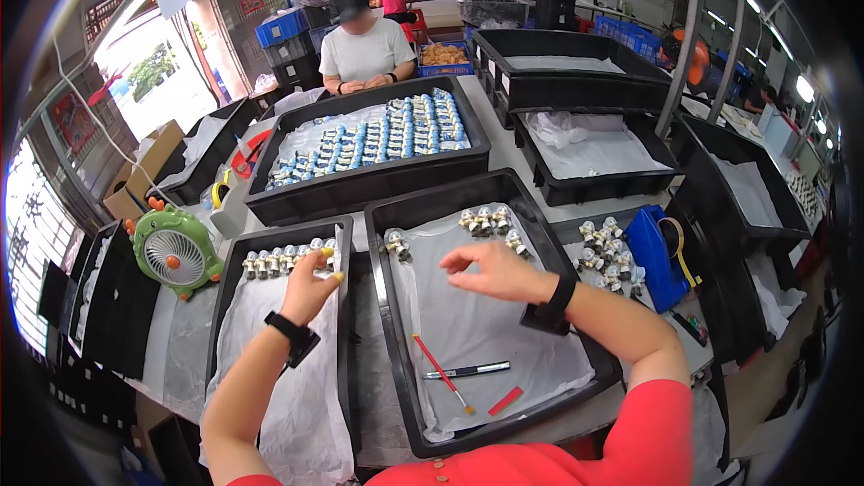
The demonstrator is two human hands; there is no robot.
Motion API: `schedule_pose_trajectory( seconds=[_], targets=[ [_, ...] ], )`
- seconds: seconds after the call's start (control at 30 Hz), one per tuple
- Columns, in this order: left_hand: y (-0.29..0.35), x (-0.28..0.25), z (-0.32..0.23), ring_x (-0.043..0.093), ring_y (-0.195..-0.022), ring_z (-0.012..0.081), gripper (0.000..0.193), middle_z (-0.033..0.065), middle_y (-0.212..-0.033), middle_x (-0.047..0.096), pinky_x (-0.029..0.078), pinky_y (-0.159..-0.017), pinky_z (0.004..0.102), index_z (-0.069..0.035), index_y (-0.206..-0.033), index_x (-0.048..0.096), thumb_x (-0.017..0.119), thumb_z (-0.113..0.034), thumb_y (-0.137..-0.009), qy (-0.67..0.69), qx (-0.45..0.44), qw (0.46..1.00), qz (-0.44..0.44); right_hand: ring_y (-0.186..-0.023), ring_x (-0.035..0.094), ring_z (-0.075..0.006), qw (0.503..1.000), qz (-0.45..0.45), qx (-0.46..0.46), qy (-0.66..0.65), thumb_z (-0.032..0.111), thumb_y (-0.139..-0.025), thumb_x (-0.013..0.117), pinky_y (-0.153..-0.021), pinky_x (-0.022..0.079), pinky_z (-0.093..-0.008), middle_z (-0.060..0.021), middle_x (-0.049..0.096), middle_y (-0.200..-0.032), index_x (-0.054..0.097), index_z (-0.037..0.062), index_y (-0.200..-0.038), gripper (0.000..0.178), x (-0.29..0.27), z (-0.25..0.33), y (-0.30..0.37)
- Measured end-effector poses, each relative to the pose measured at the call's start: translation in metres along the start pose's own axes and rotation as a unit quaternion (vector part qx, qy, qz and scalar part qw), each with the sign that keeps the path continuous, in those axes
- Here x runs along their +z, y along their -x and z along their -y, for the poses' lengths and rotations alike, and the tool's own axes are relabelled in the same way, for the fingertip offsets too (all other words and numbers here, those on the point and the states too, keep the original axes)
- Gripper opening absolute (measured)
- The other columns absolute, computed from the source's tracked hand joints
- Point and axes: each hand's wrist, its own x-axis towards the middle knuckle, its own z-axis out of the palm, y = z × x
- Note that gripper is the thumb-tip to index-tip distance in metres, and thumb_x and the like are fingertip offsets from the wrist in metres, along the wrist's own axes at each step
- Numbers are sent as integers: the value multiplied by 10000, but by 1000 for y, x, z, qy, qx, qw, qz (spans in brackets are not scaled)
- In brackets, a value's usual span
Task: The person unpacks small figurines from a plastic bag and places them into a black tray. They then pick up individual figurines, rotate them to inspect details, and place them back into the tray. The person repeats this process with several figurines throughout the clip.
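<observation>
My left hand point(309, 291), with yellow covers on its fingertips, is at the far right corner of the left black tray point(220, 306). Its thumb and finger stand apart beside a row of small white figurines point(274, 261). Over the paper-lined right tray point(393, 351) hovers my right hand point(495, 272), its fingers loosely bent and apart, with nothing visible in them. Several white-and-gold figurines point(484, 220) stand at that tray's far end, and more figurines point(396, 245) are in its far left corner. A red brush point(438, 367), a dark pen point(468, 370) and a red strip point(506, 400) lie nearer me.
Beyond stands a large tray point(360, 182) with rows of blue figurines. A green fan point(176, 250) is at the left. At the right are loose figurines point(610, 256), a blue tape holder point(654, 252) and stacked black trays point(576, 94). A person point(364, 54) sits opposite.
</observation>
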Motion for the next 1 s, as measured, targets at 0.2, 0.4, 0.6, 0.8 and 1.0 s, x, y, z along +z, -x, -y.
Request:
schedule_pose_trajectory(
  seconds=[0.2, 0.4, 0.6, 0.8, 1.0],
  targets=[
    [99, 10, -59, 518, -942, 163, 495, 115, -1147, 476, 464, -786, 284, -32, -1222, 490, 672, -134, -773, 85, 2, 990, 113, -786, 648, -278, 957, -155, 107, 218, 183, -736, 620, -720, 506, -362, -133, 669, -850, 651, 34, -945, 258, -106, -96, 0],
    [146, 27, -106, 359, -1228, 405, 414, 149, -1319, 395, 367, -975, 427, -121, -1121, 587, 694, -303, -765, -215, 293, 896, 254, -1068, 552, -283, 851, -146, 300, 407, 284, -755, 640, -884, 421, -494, -126, 604, -1100, 624, 102, -1052, 349, -169, -145, 7],
    [151, 32, -116, 266, -1280, 447, 420, 136, -1298, 450, 261, -998, 561, -146, -1034, 636, 742, -313, -664, -235, 267, 877, 324, -1124, 519, -295, 876, -102, 344, 323, 363, -861, 548, -952, 330, -576, -94, 596, -1150, 624, 101, -1066, 341, -192, -162, 5],
    [153, 31, -123, 264, -1280, 452, 390, 128, -1278, 463, 275, -1014, 532, -132, -997, 632, 748, -283, -657, -232, 234, 886, 327, -1108, 523, -343, 853, -102, 344, 380, 330, -872, 544, -924, 357, -557, -155, 573, -1147, 613, 67, -1066, 333, -194, -162, -9],
    [160, 39, -104, 255, -1290, 444, 420, 165, -1298, 444, 289, -1024, 520, -125, -1013, 621, 762, -252, -638, -188, 228, 908, 297, -1212, 388, -333, 832, -141, 331, 421, 273, -860, 557, -959, 331, -536, -99, 379, -1321, 529, 201, -1216, 364, -206, -187, -40]
  ],
)
